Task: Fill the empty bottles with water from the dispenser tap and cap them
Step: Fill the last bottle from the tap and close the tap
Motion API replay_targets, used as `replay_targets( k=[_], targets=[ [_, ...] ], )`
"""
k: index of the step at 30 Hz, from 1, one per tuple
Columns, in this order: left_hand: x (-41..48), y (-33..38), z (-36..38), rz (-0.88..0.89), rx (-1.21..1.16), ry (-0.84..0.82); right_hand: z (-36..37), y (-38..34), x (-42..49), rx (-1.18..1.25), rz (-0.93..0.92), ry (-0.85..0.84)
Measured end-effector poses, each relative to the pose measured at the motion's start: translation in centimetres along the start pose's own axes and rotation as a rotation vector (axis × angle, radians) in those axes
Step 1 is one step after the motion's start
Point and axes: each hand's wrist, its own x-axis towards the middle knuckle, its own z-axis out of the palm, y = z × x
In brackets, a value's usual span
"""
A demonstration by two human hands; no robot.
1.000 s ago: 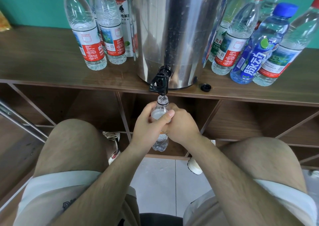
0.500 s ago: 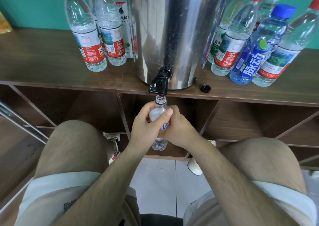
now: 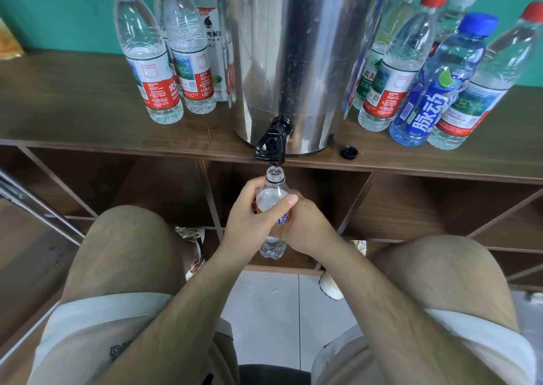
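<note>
A small clear bottle (image 3: 272,192) with an orange and blue label stands upright under the black tap (image 3: 271,146) of the steel dispenser (image 3: 296,61). Its open mouth sits just below the spout, where a thin stream of water falls in. My left hand (image 3: 249,220) grips the bottle's body from the left, thumb across its front. My right hand (image 3: 305,226) wraps it from the right. A loose black cap (image 3: 348,151) lies on the shelf top right of the dispenser.
Several capped water bottles (image 3: 152,73) stand left of the dispenser on the wooden shelf (image 3: 73,114). Several more, including a blue one (image 3: 432,96), stand at the right. My knees flank the hands. Open shelf compartments lie below, with tiled floor between my legs.
Both hands have kept the bottle under the tap, shifting only slightly with the view. The label shows more between my hands than one second ago.
</note>
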Motion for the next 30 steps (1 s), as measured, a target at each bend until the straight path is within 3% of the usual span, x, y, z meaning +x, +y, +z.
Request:
replay_targets(
  k=[19,30],
  targets=[
    [0.1,-0.05,0.03,-0.107,0.038,-0.093,-0.7,0.87,0.23,0.014,0.084,-0.004],
    [0.48,-0.83,0.15,-0.108,0.134,-0.087,-0.23,0.53,0.0,-0.025,0.043,-0.026]
  ],
)
